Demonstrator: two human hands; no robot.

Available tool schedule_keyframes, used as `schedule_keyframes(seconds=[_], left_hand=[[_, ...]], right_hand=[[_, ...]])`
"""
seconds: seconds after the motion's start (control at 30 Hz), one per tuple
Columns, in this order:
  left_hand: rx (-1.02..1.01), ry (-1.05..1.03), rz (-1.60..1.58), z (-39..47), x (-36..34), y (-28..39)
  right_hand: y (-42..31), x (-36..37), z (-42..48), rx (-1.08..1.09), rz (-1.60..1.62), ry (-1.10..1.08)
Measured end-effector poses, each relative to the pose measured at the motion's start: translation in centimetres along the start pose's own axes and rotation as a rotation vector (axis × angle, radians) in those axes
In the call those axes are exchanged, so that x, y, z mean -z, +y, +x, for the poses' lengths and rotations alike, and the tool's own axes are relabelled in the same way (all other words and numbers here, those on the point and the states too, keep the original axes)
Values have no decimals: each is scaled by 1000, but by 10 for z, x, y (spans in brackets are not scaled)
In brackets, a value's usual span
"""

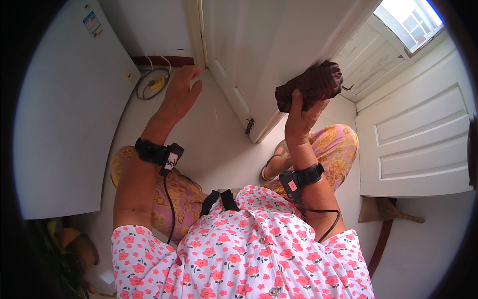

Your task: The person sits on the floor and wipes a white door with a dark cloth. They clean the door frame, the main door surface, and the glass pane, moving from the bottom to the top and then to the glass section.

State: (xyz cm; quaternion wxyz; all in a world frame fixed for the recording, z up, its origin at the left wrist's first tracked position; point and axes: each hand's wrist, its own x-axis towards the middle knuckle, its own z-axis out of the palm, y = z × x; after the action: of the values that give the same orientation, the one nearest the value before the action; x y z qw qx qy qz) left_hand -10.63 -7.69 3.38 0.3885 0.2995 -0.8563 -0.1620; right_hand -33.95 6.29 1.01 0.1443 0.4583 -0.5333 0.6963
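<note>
My right hand point(303, 121) grips a wadded dark red and black striped cloth point(309, 86), thumb on the near side. The cloth is at the free edge of a white panelled door point(257, 48), overlapping it in the view; whether it presses on the door cannot be told. A dark metal latch fitting point(250, 126) shows on the door's face. My left hand point(183, 88) hangs empty to the left of the door, thumb apart from the lightly bent fingers. Black straps with small devices circle both forearms.
A white refrigerator-like appliance point(71, 123) stands at left. Behind my left hand lie a grey cable and a yellow power socket point(157, 83) on the tiled floor point(209, 138). Another white panelled door point(418, 138) stands at right, with a broom point(388, 212) below it. A potted plant point(76, 243) is at lower left.
</note>
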Motion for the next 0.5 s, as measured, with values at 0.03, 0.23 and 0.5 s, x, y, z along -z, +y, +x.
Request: schedule_keyframes(seconds=[0.03, 0.23, 0.5], left_hand=[[3, -4, 1, 1, 1, 3], [22, -16, -33, 2, 1, 5], [71, -63, -44, 4, 0, 8]], right_hand=[[10, 0, -11, -89, 106, 4], [46, -4, -47, -460, 417, 105], [67, -5, -64, -694, 490, 216]])
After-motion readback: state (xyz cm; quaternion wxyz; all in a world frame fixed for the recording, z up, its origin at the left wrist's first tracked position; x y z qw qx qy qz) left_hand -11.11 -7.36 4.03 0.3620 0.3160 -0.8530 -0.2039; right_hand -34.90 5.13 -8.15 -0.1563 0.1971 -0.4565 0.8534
